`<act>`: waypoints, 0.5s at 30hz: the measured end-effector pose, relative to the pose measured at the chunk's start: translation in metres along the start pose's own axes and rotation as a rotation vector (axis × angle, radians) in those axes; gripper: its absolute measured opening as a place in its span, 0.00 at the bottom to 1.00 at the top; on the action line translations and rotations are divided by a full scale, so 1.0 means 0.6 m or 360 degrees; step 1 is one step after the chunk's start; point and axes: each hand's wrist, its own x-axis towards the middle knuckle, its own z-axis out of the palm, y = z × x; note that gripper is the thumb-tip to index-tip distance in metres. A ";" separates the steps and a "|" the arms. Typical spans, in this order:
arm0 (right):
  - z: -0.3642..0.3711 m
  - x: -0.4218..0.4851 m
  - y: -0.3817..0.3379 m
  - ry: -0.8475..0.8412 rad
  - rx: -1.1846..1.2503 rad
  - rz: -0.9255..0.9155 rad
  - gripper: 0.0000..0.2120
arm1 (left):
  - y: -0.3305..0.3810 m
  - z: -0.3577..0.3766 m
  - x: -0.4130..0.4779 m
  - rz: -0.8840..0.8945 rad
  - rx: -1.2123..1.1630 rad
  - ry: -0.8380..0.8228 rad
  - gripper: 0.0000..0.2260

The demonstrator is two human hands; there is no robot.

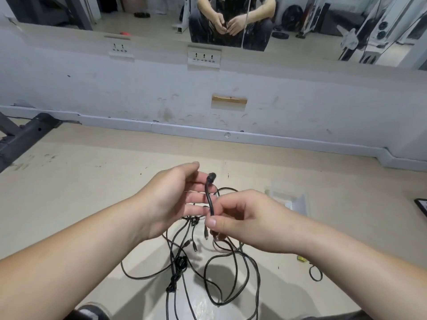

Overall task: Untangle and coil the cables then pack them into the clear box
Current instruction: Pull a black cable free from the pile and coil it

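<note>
black cables [208, 273] are lying in a loose tangle on the pale floor [69, 204], nearest the camera, with knotted spots along one strand and a few plug ends showing among the loops. just above the tangle, the right hand [249, 225] is pinching one cable between thumb and forefinger, the other fingers curling in. a short length is standing up from the pinch and ending in a black plug [211, 177]. the left hand [171, 195] is holding nothing, its fingers lying straight and slightly spread behind that upright length; whether they are touching it cannot be told. right of the hands and a little farther off, the clear box [288, 199] is sitting on the floor, apart from the tangle, its contents too blurred to tell. a small cable loop [315, 273] is lying separately at the right, near a yellow scrap [301, 258]. beyond, a scuffed white wall [138, 93] is carrying socket plates [203, 57], and a mirror [138, 15] above is reflecting a crouching person.
</note>
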 end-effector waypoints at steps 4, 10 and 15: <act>-0.001 -0.001 0.001 -0.0064 -0.0164 0.0011 0.11 | -0.003 0.007 -0.012 0.0104 0.0143 -0.0212 0.12; -0.058 -0.002 -0.008 0.0663 0.0068 0.0011 0.17 | 0.008 0.002 -0.009 0.0229 0.0226 -0.0084 0.08; -0.057 0.008 0.007 0.0300 0.0552 0.0124 0.16 | 0.018 -0.003 -0.015 0.0260 0.0283 -0.0315 0.17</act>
